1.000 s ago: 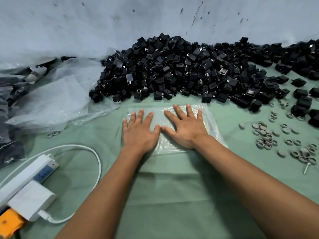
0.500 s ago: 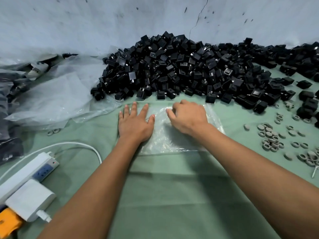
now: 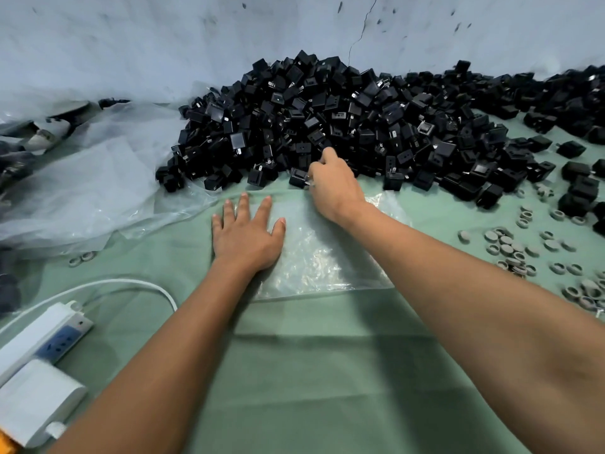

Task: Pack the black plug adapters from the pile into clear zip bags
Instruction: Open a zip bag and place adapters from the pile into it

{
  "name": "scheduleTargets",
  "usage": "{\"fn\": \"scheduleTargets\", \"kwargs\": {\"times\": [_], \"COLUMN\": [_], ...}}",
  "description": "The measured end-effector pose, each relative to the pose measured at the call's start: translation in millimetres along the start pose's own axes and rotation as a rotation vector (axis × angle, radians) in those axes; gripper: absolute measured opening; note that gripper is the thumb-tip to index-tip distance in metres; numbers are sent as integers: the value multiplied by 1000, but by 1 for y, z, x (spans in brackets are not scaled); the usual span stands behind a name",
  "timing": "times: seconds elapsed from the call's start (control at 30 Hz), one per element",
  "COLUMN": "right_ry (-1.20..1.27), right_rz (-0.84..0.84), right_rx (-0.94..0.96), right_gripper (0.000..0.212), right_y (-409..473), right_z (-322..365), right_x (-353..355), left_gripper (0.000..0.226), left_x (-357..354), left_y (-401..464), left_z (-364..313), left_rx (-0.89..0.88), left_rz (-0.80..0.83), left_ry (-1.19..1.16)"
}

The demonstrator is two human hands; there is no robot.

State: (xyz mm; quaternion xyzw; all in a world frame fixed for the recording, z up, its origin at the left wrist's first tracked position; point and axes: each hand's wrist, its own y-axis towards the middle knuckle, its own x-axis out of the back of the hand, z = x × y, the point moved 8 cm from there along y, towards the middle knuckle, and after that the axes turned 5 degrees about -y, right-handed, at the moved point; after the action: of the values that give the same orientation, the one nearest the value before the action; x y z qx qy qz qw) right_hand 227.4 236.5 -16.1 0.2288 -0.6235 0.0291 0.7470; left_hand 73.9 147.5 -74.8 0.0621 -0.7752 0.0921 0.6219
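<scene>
A large pile of black plug adapters point(image 3: 343, 126) lies against the pale wall on the green cloth. In front of it a stack of clear zip bags point(image 3: 314, 257) lies flat. My left hand point(image 3: 245, 234) rests flat on the left part of the bags, fingers spread. My right hand point(image 3: 334, 183) has reached to the pile's front edge, fingers curled, and pinches one black plug adapter point(image 3: 299, 177) by its metal prongs.
Crumpled clear plastic sheeting point(image 3: 91, 185) covers the left. A white power strip point(image 3: 45, 335) with a cable and a white charger block point(image 3: 36, 398) sit at lower left. Several grey rings point(image 3: 510, 247) are scattered at right, with loose adapters point(image 3: 576, 194) beyond them.
My right hand lifted off the bags, curled, and moved forward to the pile's edge, where it took hold of an adapter. My left hand stayed flat on the bags.
</scene>
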Motion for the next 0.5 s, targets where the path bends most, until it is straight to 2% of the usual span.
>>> {"fn": "scheduleTargets", "kwargs": {"times": [0.1,0.17,0.23,0.3,0.4,0.5], "right_ry": [251,445,637,837,1065,1161], "right_rz": [7,-59,-106,-136,-186,-197], "right_rx": [-139,-246,-362,-462,-589,-696], "right_gripper": [18,19,14,10,24,32], "right_y": [-7,-18,-33,-50,-73,-94], "right_z": [-32,-59,-84,-106,-135,-159], "right_x": [11,26,35,37,39,41], "left_gripper": [68,68,55,38,31,54], "left_x": [8,25,44,49,34,17], "left_y": [1,-3,-10,-19,-27,-32], "left_z": [-2,-19,-58,-110,-177,-212], "left_rx": [47,66,-51,-290,-589,-752], "left_rz": [75,-34,-241,-299,-139,12], "left_ry": [78,162,92,-112,-154,-109]}}
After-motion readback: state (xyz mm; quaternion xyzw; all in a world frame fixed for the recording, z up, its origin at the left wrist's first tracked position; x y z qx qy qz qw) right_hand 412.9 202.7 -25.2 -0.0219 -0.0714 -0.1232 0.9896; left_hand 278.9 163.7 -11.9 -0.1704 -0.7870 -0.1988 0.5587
